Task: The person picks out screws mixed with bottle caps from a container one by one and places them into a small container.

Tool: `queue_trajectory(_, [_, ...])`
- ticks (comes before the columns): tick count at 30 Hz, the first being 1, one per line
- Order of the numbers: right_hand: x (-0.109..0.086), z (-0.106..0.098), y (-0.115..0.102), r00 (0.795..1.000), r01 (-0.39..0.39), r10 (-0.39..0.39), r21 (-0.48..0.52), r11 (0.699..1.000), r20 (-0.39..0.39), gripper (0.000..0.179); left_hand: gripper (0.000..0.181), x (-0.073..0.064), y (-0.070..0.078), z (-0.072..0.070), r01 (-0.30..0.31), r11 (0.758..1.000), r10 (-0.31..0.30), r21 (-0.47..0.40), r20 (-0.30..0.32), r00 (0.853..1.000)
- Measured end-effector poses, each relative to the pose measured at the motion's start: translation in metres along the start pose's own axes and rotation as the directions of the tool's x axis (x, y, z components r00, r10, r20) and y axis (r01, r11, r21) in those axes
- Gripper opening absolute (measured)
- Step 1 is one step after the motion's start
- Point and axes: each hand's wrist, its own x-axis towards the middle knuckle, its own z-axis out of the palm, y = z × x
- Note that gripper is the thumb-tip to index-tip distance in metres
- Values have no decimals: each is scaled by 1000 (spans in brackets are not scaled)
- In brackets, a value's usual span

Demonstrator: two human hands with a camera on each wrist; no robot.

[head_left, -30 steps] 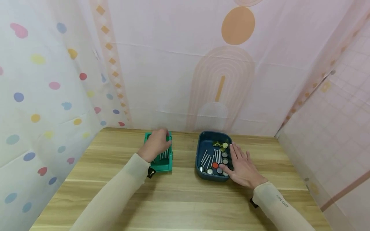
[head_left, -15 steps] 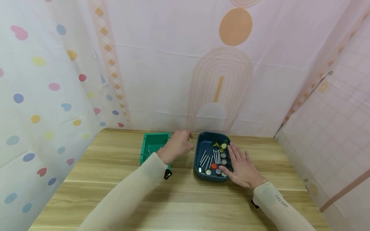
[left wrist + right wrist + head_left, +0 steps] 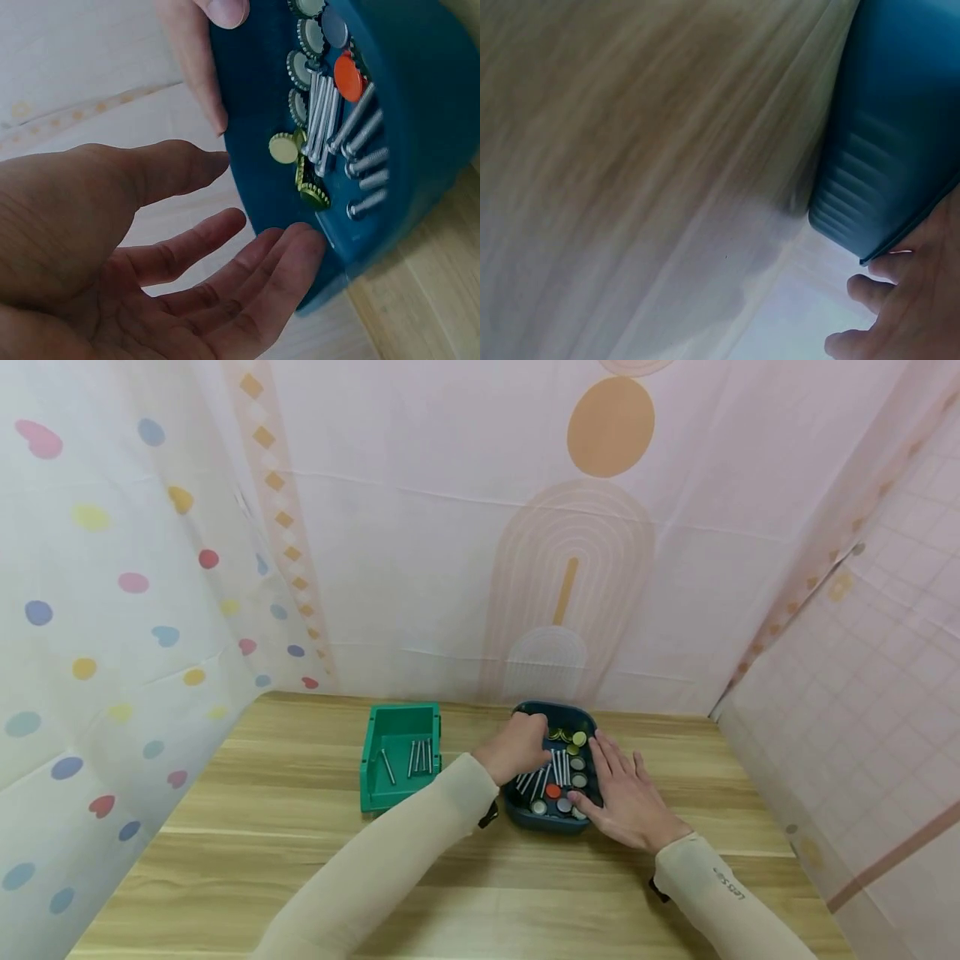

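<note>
My left hand (image 3: 514,750) hangs over the left side of a dark blue bin (image 3: 551,827). In the left wrist view its thumb and fingers are spread apart with nothing between them, the fingertips overlapping the bin's rim. Long metal bolts (image 3: 321,124) lie in the bin in two loose groups. Beside them are several bottle caps (image 3: 309,36), silver and gold, and a red cap (image 3: 348,76). My right hand (image 3: 632,800) rests on the bin's right rim with straight fingers, its thumb reaching over the inside. The right wrist view shows the bin's outer wall (image 3: 885,150).
A green bin (image 3: 399,725) stands to the left on the wooden table (image 3: 480,910), with several bolts (image 3: 422,756) inside, one lying apart. Patterned cloth (image 3: 420,568) hangs behind the table and along both sides.
My left hand has moved right, from over the green bin to over the blue bin, uncovering the bolts in the green one. My right hand has stayed on the rim.
</note>
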Motion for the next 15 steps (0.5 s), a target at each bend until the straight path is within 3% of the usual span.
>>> queue_trajectory(4, [1, 1, 0, 1000, 0, 0, -1, 1000, -1, 102, 27, 6, 8, 2, 31, 999, -32, 24, 37, 999])
queue_trajectory(8, [1, 0, 0, 1000, 1, -1, 3, 1000, -3, 102, 22, 22, 8, 10, 84, 996, -86, 40, 71, 994])
queue_trajectory(9, [1, 0, 0, 1000, -1, 1, 5, 1000, -2, 102, 22, 39, -5, 26, 81, 996, -84, 43, 62, 995])
queue_trajectory(15, [-1, 1, 1, 1000, 2, -2, 12, 1000, -2, 101, 21, 98, -40, 76, 162, 983, -172, 85, 134, 976])
